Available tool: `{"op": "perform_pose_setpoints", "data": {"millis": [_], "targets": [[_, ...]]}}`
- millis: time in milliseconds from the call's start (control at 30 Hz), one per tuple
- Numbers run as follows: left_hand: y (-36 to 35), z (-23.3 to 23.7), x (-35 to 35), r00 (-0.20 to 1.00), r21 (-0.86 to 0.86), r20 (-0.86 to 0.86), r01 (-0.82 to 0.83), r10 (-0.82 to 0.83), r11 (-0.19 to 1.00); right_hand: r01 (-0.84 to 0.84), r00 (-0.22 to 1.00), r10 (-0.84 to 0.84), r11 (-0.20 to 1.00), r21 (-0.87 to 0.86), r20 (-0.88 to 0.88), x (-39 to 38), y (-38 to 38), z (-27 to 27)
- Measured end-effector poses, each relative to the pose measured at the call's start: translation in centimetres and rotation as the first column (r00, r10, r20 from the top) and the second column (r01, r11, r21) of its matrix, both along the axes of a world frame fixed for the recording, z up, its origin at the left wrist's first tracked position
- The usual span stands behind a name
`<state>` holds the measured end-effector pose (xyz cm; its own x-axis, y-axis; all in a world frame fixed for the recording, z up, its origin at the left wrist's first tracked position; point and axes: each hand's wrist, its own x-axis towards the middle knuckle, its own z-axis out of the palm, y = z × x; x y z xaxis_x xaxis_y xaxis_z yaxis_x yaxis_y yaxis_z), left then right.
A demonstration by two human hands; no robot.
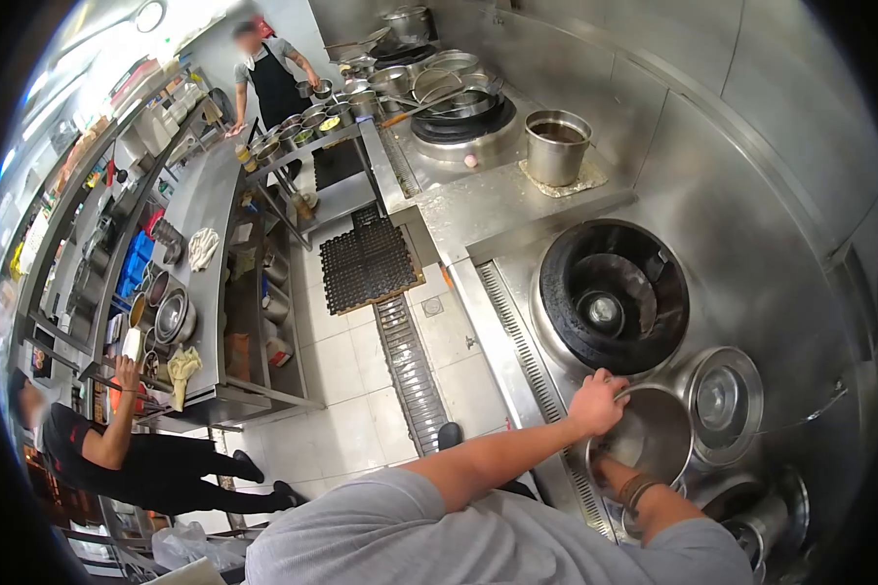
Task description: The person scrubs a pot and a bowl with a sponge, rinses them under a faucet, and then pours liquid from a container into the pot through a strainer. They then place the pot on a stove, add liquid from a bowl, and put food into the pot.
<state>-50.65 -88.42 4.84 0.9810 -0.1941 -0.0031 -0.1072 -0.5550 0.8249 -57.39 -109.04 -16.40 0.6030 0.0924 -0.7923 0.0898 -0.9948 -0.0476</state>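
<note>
A deep steel pot [659, 429] stands at the lower right, its open mouth facing up toward me. My left hand [598, 402] grips the pot's far rim, fingers curled over the edge. Inside the pot's near side reaches my right hand [612, 472], with bracelets on the wrist; its fingers are hidden or too dim to make out. Just beyond the pot is a round black wok burner [566, 327]. Touching or close to the pot's right side lies a round steel lid [724, 402].
A steel pot of dark liquid [557, 146] stands on the counter behind the burner. More pans and a second burner [463, 122] are farther back. One person [273, 83] stands at the far end; another [117, 448] works at the left steel counter [210, 302]. A floor mat [369, 263] lies between counters.
</note>
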Motion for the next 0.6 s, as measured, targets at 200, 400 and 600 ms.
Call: {"op": "perform_pose_setpoints", "data": {"millis": [200,400,600], "targets": [[1.7,-0.4,-0.5,0.998,-0.062,0.008,-0.061,0.062,0.996,0.458,0.835,-0.549,0.658,0.598,-0.035,0.7,7.7,7.2],[1.8,0.5,-0.7,0.991,-0.017,-0.048,-0.129,0.128,0.991,0.047,0.996,-0.064,0.975,0.216,0.07,-5.4,5.4,24.4],[0.9,0.2,-0.4,0.996,-0.012,-0.058,-0.071,0.071,0.997,0.128,0.836,-0.399,0.81,0.573,0.377,-3.7,8.7,17.5]]}}
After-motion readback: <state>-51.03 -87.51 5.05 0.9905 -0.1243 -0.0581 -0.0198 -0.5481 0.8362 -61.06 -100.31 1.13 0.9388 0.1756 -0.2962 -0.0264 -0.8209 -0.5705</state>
